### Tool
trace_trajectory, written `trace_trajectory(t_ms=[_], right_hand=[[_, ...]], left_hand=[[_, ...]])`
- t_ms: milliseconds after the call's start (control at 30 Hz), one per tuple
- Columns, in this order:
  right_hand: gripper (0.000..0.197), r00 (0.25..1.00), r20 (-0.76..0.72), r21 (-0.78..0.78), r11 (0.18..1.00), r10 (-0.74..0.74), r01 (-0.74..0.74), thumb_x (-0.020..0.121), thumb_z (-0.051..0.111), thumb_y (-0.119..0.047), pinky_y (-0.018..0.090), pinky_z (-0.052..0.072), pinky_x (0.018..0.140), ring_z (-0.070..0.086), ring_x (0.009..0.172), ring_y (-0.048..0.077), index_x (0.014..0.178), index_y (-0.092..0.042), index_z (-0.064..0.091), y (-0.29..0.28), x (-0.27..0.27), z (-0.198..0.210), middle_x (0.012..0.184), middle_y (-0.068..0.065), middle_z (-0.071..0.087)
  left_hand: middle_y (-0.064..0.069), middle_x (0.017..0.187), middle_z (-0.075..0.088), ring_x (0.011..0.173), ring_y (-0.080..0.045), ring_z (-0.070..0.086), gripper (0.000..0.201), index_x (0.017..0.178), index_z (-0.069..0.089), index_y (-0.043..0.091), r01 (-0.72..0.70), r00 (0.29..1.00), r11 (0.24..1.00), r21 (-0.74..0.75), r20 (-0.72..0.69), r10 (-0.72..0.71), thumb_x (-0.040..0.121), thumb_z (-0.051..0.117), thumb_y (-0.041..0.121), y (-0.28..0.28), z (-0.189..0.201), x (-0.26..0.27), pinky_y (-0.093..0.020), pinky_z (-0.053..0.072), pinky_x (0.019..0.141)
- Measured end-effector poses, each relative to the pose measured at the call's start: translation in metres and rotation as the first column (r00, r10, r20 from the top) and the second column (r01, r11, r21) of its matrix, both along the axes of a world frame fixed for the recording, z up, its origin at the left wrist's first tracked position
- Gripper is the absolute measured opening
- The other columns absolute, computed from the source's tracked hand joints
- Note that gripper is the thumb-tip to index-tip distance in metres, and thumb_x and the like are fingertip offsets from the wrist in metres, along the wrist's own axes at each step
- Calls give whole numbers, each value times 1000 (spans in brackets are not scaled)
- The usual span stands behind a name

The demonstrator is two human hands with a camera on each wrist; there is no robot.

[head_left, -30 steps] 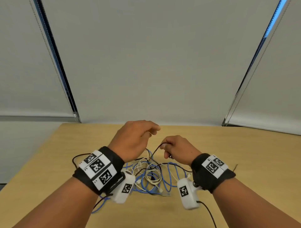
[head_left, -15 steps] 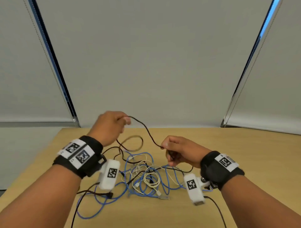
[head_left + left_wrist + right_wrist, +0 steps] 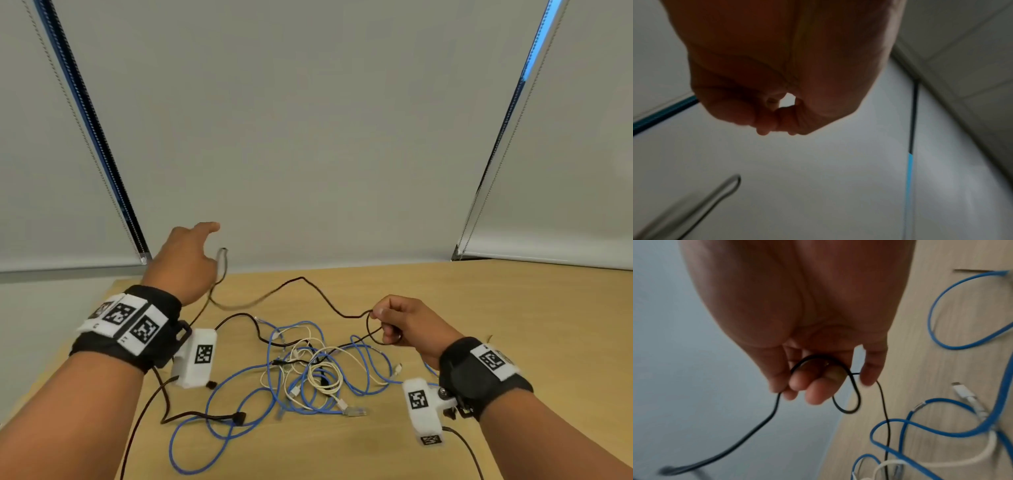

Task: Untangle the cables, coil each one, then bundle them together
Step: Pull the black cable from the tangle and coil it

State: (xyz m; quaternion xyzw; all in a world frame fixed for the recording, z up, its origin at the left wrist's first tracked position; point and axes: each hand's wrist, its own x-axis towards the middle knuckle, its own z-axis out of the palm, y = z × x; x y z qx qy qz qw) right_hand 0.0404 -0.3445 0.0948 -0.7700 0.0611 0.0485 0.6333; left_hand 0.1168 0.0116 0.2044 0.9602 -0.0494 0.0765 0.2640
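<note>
Right wrist view: right hand [image 3: 818, 353] grip is closed on the black cable [image 3: 818, 360], a small loop pinched in curled fingers [image 3: 813, 392], probably to start its coil while the rest gets pulled free. Head view, centre right: that right hand [image 3: 411, 325] sits above the worktop [image 3: 513, 308]; the black cable [image 3: 308, 284] arcs left to the raised left hand [image 3: 185, 263], upper left of centre. Left grip: fingers curled, can't tell if they hold the blurred strand. Blue cable [image 3: 370, 373] and white cable [image 3: 325, 373] still knotted together, lower centre. Black one is thin and limp.
</note>
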Motion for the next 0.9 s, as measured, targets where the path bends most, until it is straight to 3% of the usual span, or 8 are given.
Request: trace_trajectory(t_ms=[133, 233, 300, 433, 600, 733, 833, 900], right_hand=[[16, 992, 125, -154, 988, 9, 11, 97, 62, -15, 36, 53, 78, 66, 65, 17, 85, -11, 72, 27, 4, 17, 63, 3, 65], [16, 973, 211, -142, 988, 95, -65, 95, 65, -22, 29, 51, 72, 67, 65, 17, 84, -13, 72, 50, 6, 37, 64, 3, 66], [16, 958, 251, -106, 987, 142, -118, 93, 68, -23, 25, 52, 66, 64, 61, 17, 81, -14, 72, 59, 9, 49, 67, 6, 66], [18, 952, 241, -104, 981, 186, -165, 91, 72, -22, 25, 50, 61, 56, 55, 16, 73, -24, 73, 51, 11, 63, 69, 5, 62], [12, 946, 237, -61, 975, 221, -213, 89, 69, -25, 27, 52, 69, 60, 61, 17, 83, -15, 71, 21, 12, 70, 68, 0, 60], [12, 963, 170, -155, 971, 209, -184, 96, 66, -18, 32, 53, 75, 63, 66, 18, 88, -11, 68, -4, 11, 63, 69, 4, 59], [12, 978, 123, -93, 983, 170, -159, 98, 63, -15, 42, 55, 82, 69, 74, 22, 86, -13, 66, -5, 10, 53, 72, 5, 62], [12, 987, 109, 47, 991, 118, -124, 98, 62, -16, 45, 54, 85, 72, 82, 25, 86, -16, 65, 6, 13, 52, 76, 7, 65]], left_hand=[[1, 143, 45, 128, -19, 50, 54, 139, 54, 32, 241, 958, 971, 11, 157, -239, 90, 55, 11, -50, -7, -33, -33, 38, 106], [9, 139, 57, 127, -14, 53, 49, 144, 47, 36, 473, 881, 880, 36, -26, -472, 96, 55, 40, -93, -26, -58, -36, 41, 109], [7, 112, 70, 104, -17, 65, 39, 134, 54, 36, 501, 862, 862, 79, -139, -488, 96, 54, 46, -104, -37, -61, -40, 53, 93], [7, 77, 66, 78, -21, 64, 18, 101, 71, 30, 381, 925, 924, -26, 31, -380, 100, 54, 36, -82, -18, -41, -31, 51, 73], [3, 81, 69, 81, -23, 65, 19, 104, 73, 28, 247, 919, 969, 18, 312, -240, 99, 56, 36, -38, 16, -15, -39, 54, 79], [9, 76, 66, 73, -18, 63, 15, 103, 70, 33, 65, 915, 977, -205, 402, 23, 99, 55, 36, 6, 27, 4, -40, 55, 76], [-1, 93, 71, 76, -19, 69, 16, 105, 66, 39, -26, 959, 964, -264, 266, 99, 99, 56, 27, 10, 21, 13, -38, 56, 76], [-9, 129, 59, 104, -27, 66, 35, 128, 57, 34, -41, 982, 980, -195, 174, 76, 97, 60, 18, -9, 5, 9, -41, 52, 91]])
